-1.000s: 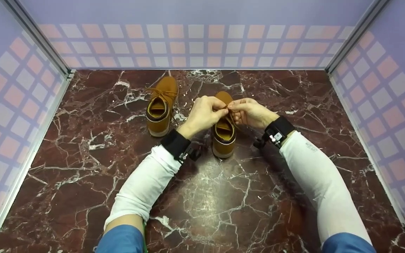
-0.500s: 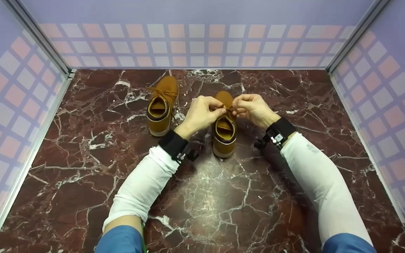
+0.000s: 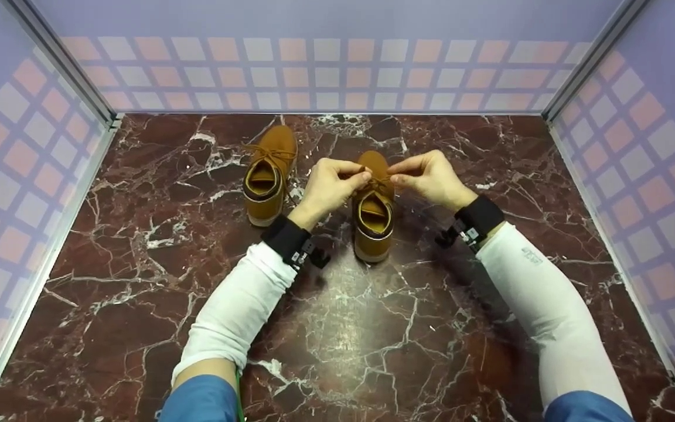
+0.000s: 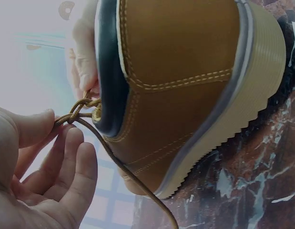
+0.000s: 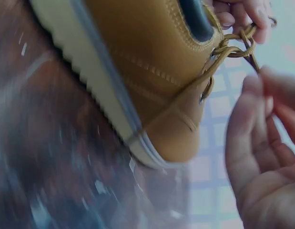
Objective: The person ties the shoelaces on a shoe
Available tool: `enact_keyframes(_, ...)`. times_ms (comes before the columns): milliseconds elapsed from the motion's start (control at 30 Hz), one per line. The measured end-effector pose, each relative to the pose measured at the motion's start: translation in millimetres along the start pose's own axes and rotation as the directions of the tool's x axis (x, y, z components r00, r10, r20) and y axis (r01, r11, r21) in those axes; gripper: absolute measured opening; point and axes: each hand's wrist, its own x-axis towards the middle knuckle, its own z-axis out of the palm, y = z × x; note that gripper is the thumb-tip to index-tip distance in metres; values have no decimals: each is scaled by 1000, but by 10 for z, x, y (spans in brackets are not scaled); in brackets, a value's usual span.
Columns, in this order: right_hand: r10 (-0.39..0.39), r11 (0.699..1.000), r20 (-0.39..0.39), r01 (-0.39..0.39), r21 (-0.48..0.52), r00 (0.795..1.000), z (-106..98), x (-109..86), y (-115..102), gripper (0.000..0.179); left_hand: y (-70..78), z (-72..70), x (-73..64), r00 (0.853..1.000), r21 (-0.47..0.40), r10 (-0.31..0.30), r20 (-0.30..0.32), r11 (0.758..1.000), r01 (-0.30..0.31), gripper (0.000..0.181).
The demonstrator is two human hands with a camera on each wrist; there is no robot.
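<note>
A tan lace-up shoe (image 3: 372,243) stands upright on the marbled surface, toe pointing away. Over its tongue my left hand (image 3: 330,186) pinches a brown shoelace (image 4: 63,119) between thumb and index finger. My right hand (image 3: 434,180), on the other side of the shoe, pinches another part of the lace between thumb and index finger. Between the hands the lace forms a loose looped knot (image 5: 245,45) just above the eyelets. One lace end hangs down along the shoe's side in each wrist view. The right wrist view is somewhat blurred.
A matching tan shoe (image 3: 264,205), its lace tied in a bow, stands to the left. Checkered lilac panels (image 3: 337,76) enclose the marbled surface (image 3: 337,328) at the back and both sides.
My hands were close together over the lace and have drawn apart, the right one moving outward to the right. The knot between them now shows. Both shoes stay in place.
</note>
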Motion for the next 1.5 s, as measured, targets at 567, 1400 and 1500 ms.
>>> enact_keyframes(567,-80,953,36,86,-289,996,-150,-84,72,14,-68,6,-57,983,-67,-144,-111,988,137,15)
enact_keyframes(1400,22,947,25,-13,-320,999,-227,-226,358,15,-278,93,-165,950,-81,-285,-128,958,276,19)
enact_keyframes(1500,29,951,27,-19,-310,999,-209,-232,355,14,-275,89,-179,942,-107,-308,-131,949,295,19)
